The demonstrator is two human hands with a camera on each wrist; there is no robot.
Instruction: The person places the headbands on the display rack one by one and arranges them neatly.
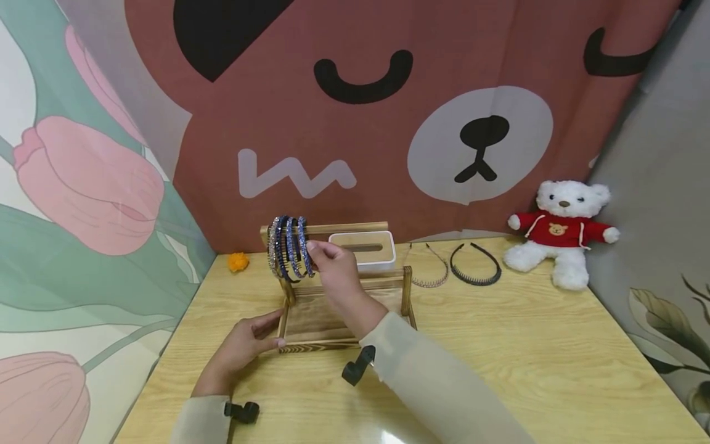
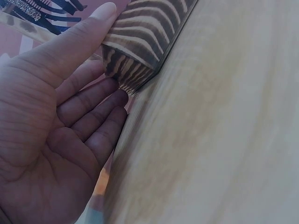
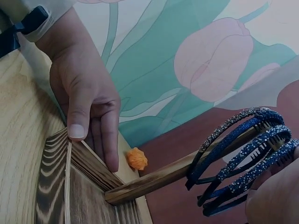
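A wooden display rack (image 1: pixel 316 320) with a dark-grained base and an upper bar (image 1: pixel 355 227) stands on the table. Several glittery headbands (image 1: pixel 281 250), silver and blue, hang side by side at the bar's left end. My right hand (image 1: pixel 338 271) pinches the rightmost blue headband (image 1: pixel 302 237) between thumb and fingers; its fingers are mostly out of sight in the right wrist view. At the rack's front left corner, my left hand (image 1: pixel 242 345) holds the base, thumb on the front edge and fingers along the outer side, as the left wrist view (image 2: pixel 70 107) confirms.
Behind the rack sits a white tissue box (image 1: pixel 377 267) with a wooden lid. Two toothed headbands, one thin (image 1: pixel 429 283) and one black (image 1: pixel 476 282), lie to its right. A white teddy bear (image 1: pixel 563 231) in red sits at the back right; an orange ornament (image 1: pixel 238 262) lies back left.
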